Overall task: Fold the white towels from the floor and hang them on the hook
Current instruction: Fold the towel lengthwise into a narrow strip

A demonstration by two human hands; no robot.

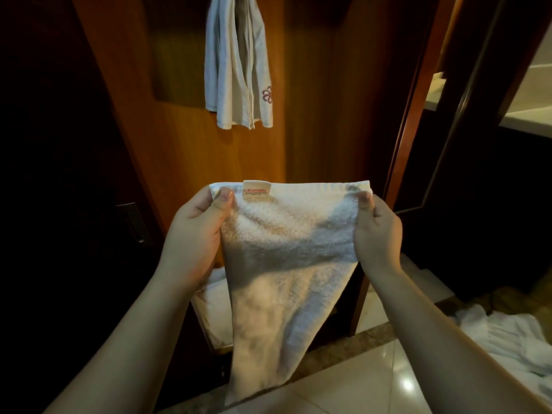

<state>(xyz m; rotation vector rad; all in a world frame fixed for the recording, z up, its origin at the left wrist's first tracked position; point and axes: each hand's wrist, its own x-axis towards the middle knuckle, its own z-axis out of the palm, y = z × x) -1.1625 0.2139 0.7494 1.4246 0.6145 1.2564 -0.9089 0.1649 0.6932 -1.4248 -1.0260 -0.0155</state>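
**White towel held up by its 2 top corners**

My 2 bare forearms reach up from the bottom of the view. My left hand point(195, 231) pinches the top left corner of the white towel point(286, 264), thumb on the near face and fingers curled behind the hem. My right hand point(377, 231) pinches the top right corner the same way, thumb pressed on the flat woven border. The towel hangs between them, its top edge pulled nearly straight and level. Its face is thick looped terry, soft and nubby, and it narrows as it drops, ending in a rough tapered point near the bottom of the view. A small rectangular label point(257, 191) with red lettering is sewn at the top hem, just beside my left thumb.

Under the towel the floor point(358, 386) is glossy pale tile with a speckled stone strip along its far edge. At the floor's right edge lies a crumpled heap of white towels point(513, 339), well apart from my hands. Behind the hanging towel sits something pale and flat that I cannot identify.

Farther off stands a smooth reddish wooden panel point(313, 115). High on it hangs a folded towel point(236, 70), thinner and flatter, with stitched edges and a small red embroidered emblem near its lower right corner. The hook itself is out of view.
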